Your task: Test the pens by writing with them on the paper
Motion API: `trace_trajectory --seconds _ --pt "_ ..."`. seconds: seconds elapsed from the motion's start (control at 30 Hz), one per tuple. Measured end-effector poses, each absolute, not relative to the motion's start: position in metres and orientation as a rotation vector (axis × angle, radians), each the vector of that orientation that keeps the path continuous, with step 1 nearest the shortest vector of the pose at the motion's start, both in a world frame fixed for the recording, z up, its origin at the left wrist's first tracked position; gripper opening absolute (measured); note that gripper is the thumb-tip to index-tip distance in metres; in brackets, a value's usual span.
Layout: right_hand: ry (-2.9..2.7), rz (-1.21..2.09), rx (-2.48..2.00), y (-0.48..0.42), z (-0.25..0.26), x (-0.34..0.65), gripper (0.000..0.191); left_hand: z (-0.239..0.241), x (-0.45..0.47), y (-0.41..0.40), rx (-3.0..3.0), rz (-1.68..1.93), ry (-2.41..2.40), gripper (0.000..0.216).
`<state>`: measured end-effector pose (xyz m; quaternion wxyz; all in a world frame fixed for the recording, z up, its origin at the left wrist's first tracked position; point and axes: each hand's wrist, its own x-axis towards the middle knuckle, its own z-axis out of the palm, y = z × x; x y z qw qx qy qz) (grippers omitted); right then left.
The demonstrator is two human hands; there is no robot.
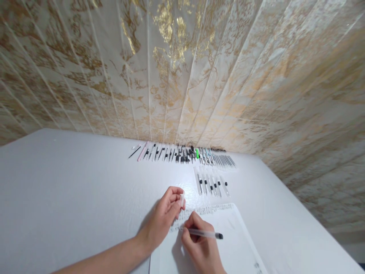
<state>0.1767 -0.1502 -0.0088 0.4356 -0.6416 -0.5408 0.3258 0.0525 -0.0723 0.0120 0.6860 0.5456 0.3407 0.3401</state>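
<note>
ahead lie rowed pens (186,155), left hand (162,221) pinching a cap (182,199), right hand (202,246) gripping a pen (203,233) over a page (238,243)

Writing (211,209) on the paper (242,236) is too small to read; the right hand (201,243) hides part of the pen (211,234); the view's bottom edge crops the paper; the curtain (322,87) blurs at right

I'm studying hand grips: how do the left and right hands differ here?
The left hand pinches a small translucent piece, apparently a cap; the right hand grips a black-ended pen as if writing. The left hand is higher in the picture, while the right hand is lower, over the paper. Both are bare, with curled fingers.
</note>
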Motion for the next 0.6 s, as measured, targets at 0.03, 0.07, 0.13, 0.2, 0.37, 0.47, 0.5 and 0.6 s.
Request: trace_trajectory --seconds 0.03,0.07,0.13,0.2,0.37,0.47,0.5,0.6 --pt "-1.324 0.794 -1.591 -0.151 -0.009 0.177 0.019 0.012 0.052 -0.073 1.227 0.758 0.772 0.02" --pt "-1.292 0.767 -1.579 -0.151 -0.009 0.178 0.02 0.011 0.052 -0.073 1.237 0.759 0.787 0.02" --pt "-1.192 0.683 -1.534 -0.152 -0.007 0.181 0.019 0.009 0.052 -0.073 1.267 0.765 0.819 0.023" --pt "-1.075 0.609 -1.487 -0.151 -0.002 0.186 0.016 0.008 0.052 -0.073 1.319 0.764 0.835 0.023" --pt "-0.973 0.61 -1.46 -0.149 0.013 0.199 0.024 0.01 0.052 -0.073 1.552 0.662 0.82 0.012" --pt "-1.001 0.62 -1.457 -0.151 0.017 0.204 0.026 0.013 0.053 -0.072 1.609 0.639 0.798 0.015" --pt "-1.014 0.615 -1.456 -0.152 0.018 0.205 0.025 0.014 0.054 -0.072 1.62 0.63 0.796 0.015" --pt "-1.092 0.575 -1.452 -0.154 0.02 0.204 0.024 0.016 0.055 -0.073 1.649 0.606 0.799 0.014"
